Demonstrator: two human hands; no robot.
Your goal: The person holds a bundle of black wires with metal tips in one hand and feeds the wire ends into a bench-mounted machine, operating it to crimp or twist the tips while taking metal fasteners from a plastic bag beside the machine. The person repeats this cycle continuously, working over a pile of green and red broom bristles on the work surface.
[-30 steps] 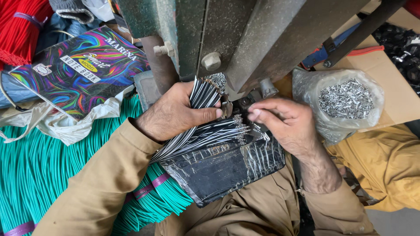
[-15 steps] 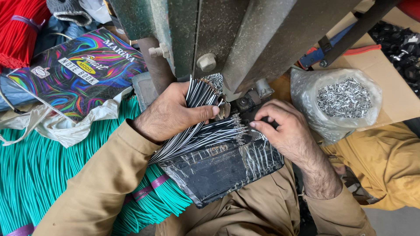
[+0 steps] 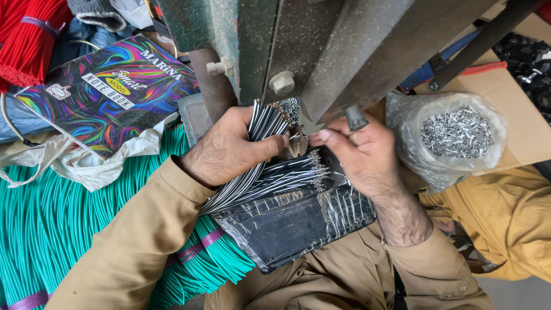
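I see a cramped spot under a grey-green metal press, teal cords left, a bag of metal tips right. My left hand grips black-and-white laces, fanned upward toward the press. My right hand pinches at their tips beside it.

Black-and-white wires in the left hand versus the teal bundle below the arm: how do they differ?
The black-and-white wires are striped, gripped in the left hand, tips raised toward the grey machine. The teal bundle is plain, far larger, lying loose and bound with purple bands. The striped ones show metal tips; the teal ends look bare. Both are thin cut lengths laid parallel.
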